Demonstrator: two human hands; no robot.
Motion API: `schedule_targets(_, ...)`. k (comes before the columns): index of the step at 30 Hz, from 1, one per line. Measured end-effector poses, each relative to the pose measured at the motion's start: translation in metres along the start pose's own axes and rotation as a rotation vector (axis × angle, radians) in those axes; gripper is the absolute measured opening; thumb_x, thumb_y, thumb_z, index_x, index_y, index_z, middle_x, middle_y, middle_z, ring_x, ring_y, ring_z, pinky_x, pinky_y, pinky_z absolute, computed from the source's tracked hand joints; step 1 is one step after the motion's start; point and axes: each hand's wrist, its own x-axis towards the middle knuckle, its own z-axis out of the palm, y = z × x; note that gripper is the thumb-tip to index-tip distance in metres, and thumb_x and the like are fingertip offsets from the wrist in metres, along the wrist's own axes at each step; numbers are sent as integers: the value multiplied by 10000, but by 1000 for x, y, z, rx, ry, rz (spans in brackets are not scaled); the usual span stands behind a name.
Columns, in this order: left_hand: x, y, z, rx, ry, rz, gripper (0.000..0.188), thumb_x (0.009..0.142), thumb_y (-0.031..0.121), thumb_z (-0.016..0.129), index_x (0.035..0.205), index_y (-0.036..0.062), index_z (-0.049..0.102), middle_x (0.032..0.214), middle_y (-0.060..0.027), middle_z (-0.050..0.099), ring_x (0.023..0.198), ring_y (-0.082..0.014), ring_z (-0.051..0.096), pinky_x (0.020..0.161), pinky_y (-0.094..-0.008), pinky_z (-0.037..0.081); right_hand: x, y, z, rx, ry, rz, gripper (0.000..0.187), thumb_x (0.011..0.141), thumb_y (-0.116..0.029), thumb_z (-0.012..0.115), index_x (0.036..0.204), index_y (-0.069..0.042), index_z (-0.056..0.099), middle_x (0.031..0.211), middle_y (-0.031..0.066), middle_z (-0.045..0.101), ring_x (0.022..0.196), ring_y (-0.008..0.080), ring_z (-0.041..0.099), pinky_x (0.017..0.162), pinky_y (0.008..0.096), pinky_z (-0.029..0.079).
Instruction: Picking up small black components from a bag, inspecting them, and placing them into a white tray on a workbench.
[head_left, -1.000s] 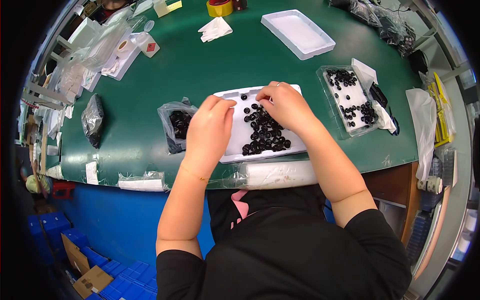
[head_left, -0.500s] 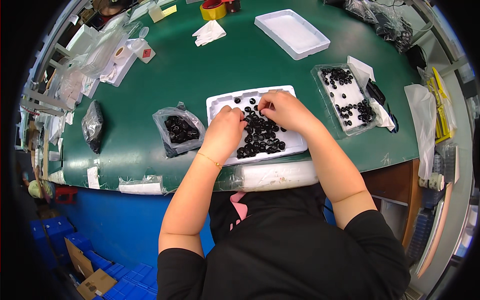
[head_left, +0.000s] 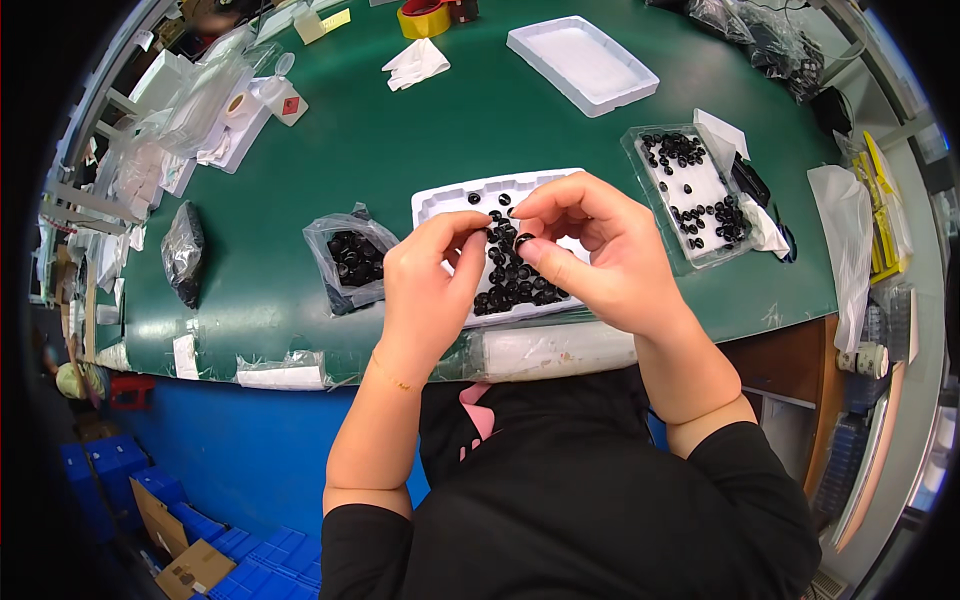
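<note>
A white foam-like tray (head_left: 432, 205) lies on the green table, with many small glossy black round pieces (head_left: 510, 290) heaped in it. Above its right part, my right hand (head_left: 610, 250) pinches one small black round piece (head_left: 523, 241) between thumb and fingers. My left hand (head_left: 420, 285) is over the tray's left side, thumb and forefinger bent together around a small black round piece (head_left: 486, 232), mostly hidden by the fingertips. Left of the tray, an opened clear bag (head_left: 325, 240) holds more black pieces (head_left: 355, 262).
At right stands a clear plastic tray (head_left: 690, 262) of black pieces on white. Farther back are an empty white tray (head_left: 585, 65), a white glove (head_left: 416, 64) and yellow tape (head_left: 425, 20). A grey plastic bag (head_left: 183, 252) lies left; a wrapped roll (head_left: 560, 350) lines the near edge.
Both hands have risen from the pieces in the tray and come nearer to me. A black piece now shows in my right fingertips. The trays and bags stay put.
</note>
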Motion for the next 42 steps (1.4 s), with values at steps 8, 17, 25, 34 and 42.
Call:
schedule_targets(8, -27, 46, -24, -475, 29, 205, 221, 767, -85, 578, 980, -27, 582, 824, -67, 574, 743, -108, 538, 642, -218, 421, -12, -24, 11, -82, -26, -197, 287, 722, 98, 630, 983, 21, 538, 879, 70, 559, 782, 126, 560, 722, 256, 464)
schedule_targets(17, -35, 54, -23, -524, 62, 176, 375, 739, -109, 611, 1091, -56, 494, 837, -76, 562, 734, -105, 533, 626, -215, 421, -15, -27, 15, -71, -65, -218, 293, 719, 99, 637, 981, 20, 531, 877, 86, 566, 788, 142, 572, 727, 266, 475)
schedule_targets(25, -34, 43, -23, -693, -26, 68, 202, 784, -50, 610, 965, -31, 520, 832, -83, 552, 703, -103, 522, 620, -215, 429, -13, -22, 14, 279, -89, -49, 261, 771, 69, 604, 1005, 21, 498, 863, 134, 600, 802, 168, 607, 726, 279, 503)
schedule_targets(34, -32, 41, -20, -1286, -267, -190, 134, 898, 132, 531, 941, 4, 526, 834, -72, 539, 660, -113, 496, 643, -240, 428, -8, -17, 14, 732, -180, 172, 244, 825, 1, 584, 1040, 23, 473, 852, 187, 626, 773, 205, 636, 681, 280, 532)
schedule_targets(42, -32, 41, -20, -1326, -277, -202, 143, 913, 146, 507, 949, 8, 526, 835, -71, 537, 656, -112, 492, 657, -252, 424, -5, -15, 13, 801, -204, 237, 247, 820, 19, 575, 1043, 23, 469, 854, 193, 626, 784, 211, 642, 684, 281, 537)
